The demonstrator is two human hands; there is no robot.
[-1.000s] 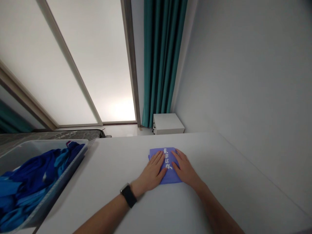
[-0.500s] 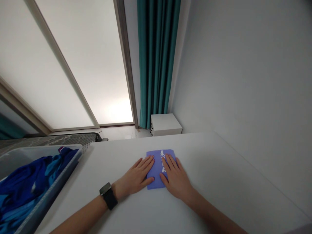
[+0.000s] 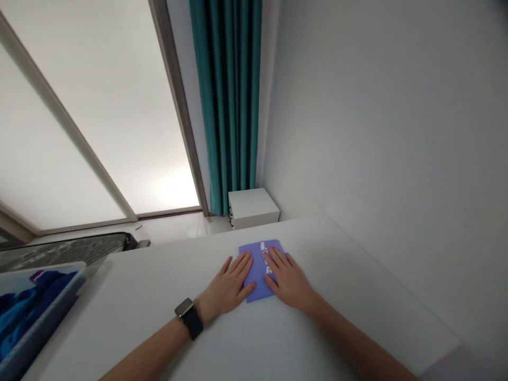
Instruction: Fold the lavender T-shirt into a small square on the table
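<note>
A folded violet cloth with white printed characters lies flat on the white table. My left hand rests palm down on the table, its fingertips on the cloth's left side. My right hand lies flat with its fingers on the cloth's right side. Neither hand grips the cloth, and the fingers of both are spread. A black watch sits on my left wrist.
At the lower left, a grey plastic bin holds blue clothes. Beyond the table stand a striped suitcase, a white cabinet, a teal curtain and a frosted glass door.
The whole view has shifted left, pushing the bin toward the lower-left corner. My hands stay on the cloth, now slightly further apart, and the cloth looks unmoved on the table.
</note>
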